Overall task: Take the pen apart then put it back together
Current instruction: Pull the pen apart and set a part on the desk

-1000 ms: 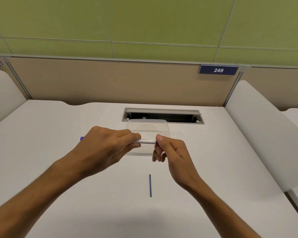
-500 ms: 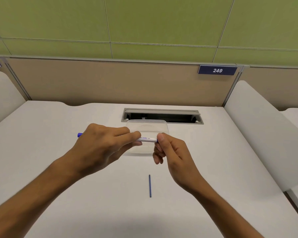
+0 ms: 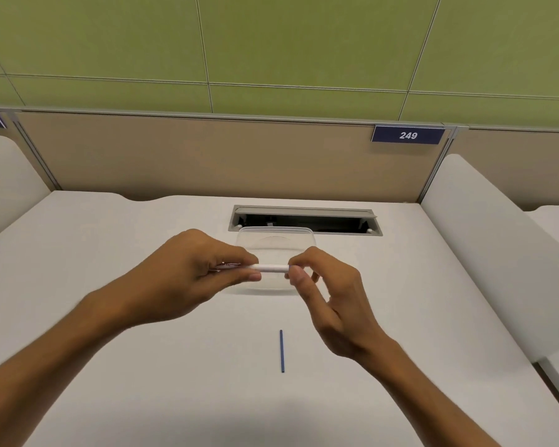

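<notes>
both hands pinch the pen [image 3: 271, 268], left hand [image 3: 188, 275] hiding its end.

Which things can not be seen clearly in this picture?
- White pen barrel, head view: its left part is hidden inside the left hand; its right tip is covered by the right hand.
- Clear plastic container: near edge hidden behind both hands.
- Thin blue refill on the white desk: too small for detail.

White desk [image 3: 110, 317], tan partition [image 3: 207, 156], green panelled wall [image 3: 304, 40], perhaps tiled.
</notes>
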